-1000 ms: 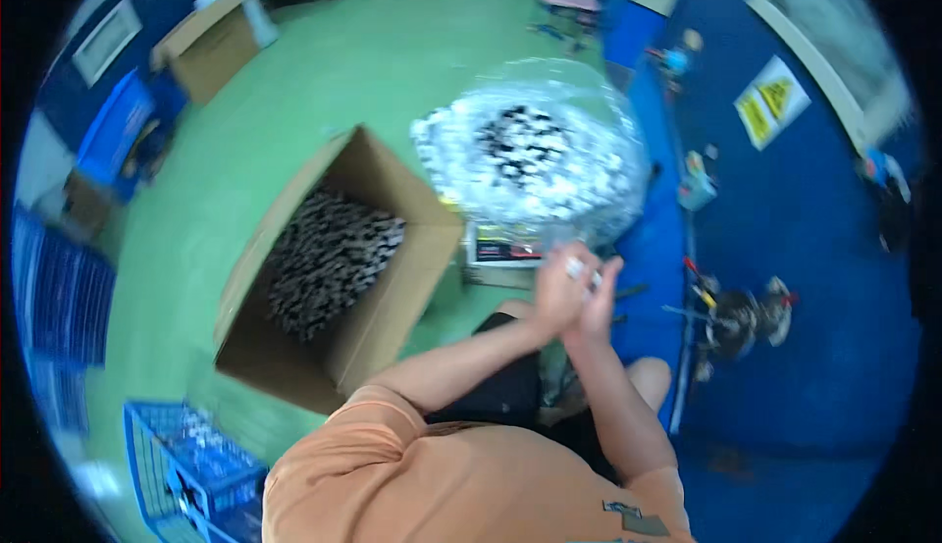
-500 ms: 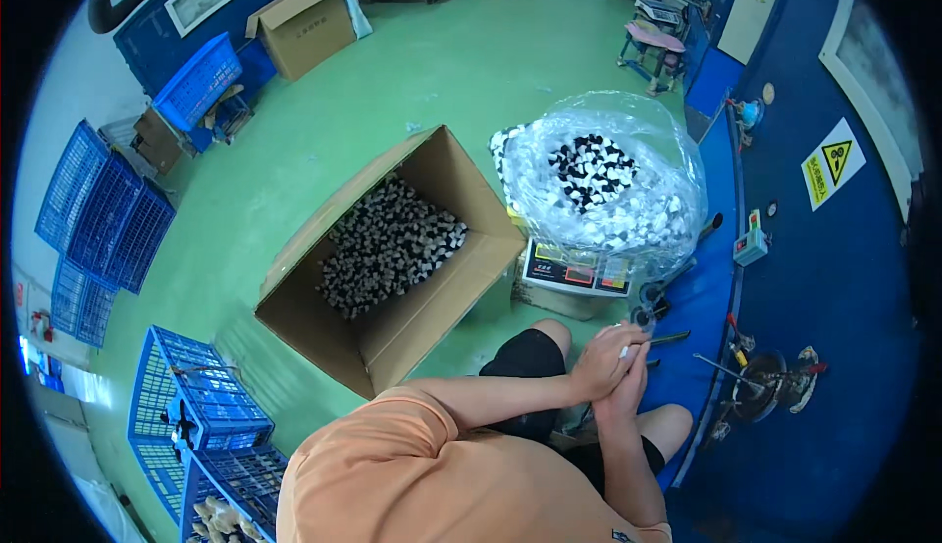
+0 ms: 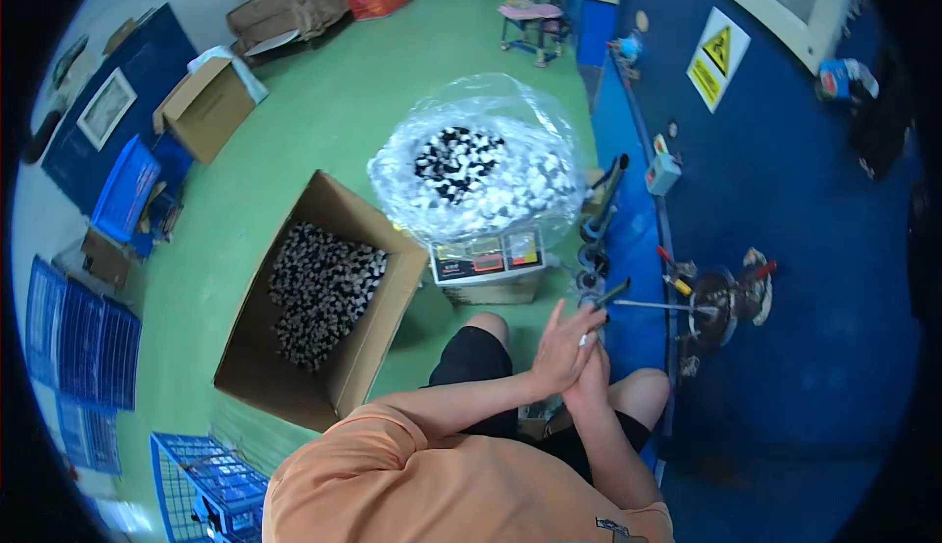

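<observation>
My left hand (image 3: pixel 561 349) lies across the upper side of my right hand (image 3: pixel 590 383), in front of my knees. The left thumb and fingers are stretched apart. A small white patch shows on the left fingers, too small to name. My right fingers are mostly hidden under the left hand, so whatever they hold cannot be seen. Just beyond the fingertips is a dark green handle-like bar (image 3: pixel 613 294) by the blue bench. Ahead, a clear plastic bag (image 3: pixel 549 175) of small black and white pieces rests on a scale (image 3: pixel 486 258).
An open cardboard box (image 3: pixel 240 347) with many black and white pieces stands to the left. Blue crates (image 3: pixel 221 479) are at lower left. The blue bench (image 3: pixel 638 337) runs along my right, beside a round fitting with a rod (image 3: pixel 714 310). A pink-topped stool (image 3: pixel 531 11) stands far off.
The view has turned to the right, so the box, bag and scale appear further left. My left thumb and fingers have spread apart; before, the hands were clasped closer together.
</observation>
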Tool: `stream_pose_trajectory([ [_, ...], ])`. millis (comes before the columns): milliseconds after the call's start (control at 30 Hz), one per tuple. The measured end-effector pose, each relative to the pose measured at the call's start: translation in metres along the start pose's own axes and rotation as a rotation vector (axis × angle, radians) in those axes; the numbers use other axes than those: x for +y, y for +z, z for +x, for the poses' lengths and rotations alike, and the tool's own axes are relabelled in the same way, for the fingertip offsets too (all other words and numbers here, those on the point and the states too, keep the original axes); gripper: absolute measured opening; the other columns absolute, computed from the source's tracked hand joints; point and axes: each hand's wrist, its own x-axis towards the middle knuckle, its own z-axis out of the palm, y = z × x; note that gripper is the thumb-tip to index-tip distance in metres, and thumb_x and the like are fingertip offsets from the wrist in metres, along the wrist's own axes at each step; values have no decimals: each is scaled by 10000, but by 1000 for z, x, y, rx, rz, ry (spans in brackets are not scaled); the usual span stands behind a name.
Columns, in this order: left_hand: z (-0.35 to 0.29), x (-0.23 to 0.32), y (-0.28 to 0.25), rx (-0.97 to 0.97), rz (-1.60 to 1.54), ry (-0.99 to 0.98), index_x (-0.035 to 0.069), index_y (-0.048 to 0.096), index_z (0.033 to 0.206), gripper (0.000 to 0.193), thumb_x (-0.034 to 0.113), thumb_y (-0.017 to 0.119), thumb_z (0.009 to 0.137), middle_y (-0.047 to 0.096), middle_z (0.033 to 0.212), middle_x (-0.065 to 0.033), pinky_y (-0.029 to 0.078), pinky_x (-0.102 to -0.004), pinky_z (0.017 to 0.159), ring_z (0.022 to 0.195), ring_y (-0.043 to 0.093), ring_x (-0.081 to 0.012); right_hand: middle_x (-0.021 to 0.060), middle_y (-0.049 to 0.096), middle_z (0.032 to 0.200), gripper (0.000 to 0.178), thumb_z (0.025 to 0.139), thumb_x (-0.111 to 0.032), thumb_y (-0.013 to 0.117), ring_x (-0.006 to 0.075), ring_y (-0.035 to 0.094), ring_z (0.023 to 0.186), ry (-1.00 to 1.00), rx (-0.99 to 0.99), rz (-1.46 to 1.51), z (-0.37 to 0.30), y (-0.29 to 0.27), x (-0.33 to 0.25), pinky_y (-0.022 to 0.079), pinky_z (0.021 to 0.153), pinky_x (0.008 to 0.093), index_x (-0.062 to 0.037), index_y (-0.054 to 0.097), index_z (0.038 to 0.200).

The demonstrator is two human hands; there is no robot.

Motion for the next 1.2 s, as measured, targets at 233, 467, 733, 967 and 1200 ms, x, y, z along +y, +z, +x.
stream_pose_trajectory([
  [233,-3,-12,24,-240,-311,-367,9,578,1257,359,207,387,1027,642,1199,-152,457,-410,951,1036,623,-322,100,602,1193,371,1029,-300,496,152,578,1038,-43,408,-279,-7,18,-12,472,850,267,-43,531,1294],
  [467,40,-14,6,-109,-1036,-855,13,513,1322,365,223,401,1045,668,1136,-134,491,-280,785,881,611,-165,69,598,929,265,997,-230,557,112,528,710,-78,371,-476,17,10,-35,423,591,232,-23,570,1162],
  [733,45,-23,-11,-528,-849,-808,51,513,1313,310,148,443,1028,642,905,-64,438,-205,645,728,526,-78,37,564,807,200,991,-249,573,53,433,529,-40,359,-282,30,24,-55,297,414,189,-57,593,1043],
  [967,27,-3,23,15,-1171,-1024,55,535,1274,284,166,425,1036,599,835,-41,419,-196,608,710,512,-55,33,563,738,205,985,-254,577,55,449,526,-88,330,-157,34,15,-35,308,417,187,-51,599,968],
  [1200,20,3,30,160,-1161,-1007,48,556,1235,293,208,397,1048,658,1026,-86,446,-208,656,774,538,-63,27,582,798,218,985,-268,573,76,513,644,-303,383,-417,25,21,-14,401,541,218,-63,595,915],
])
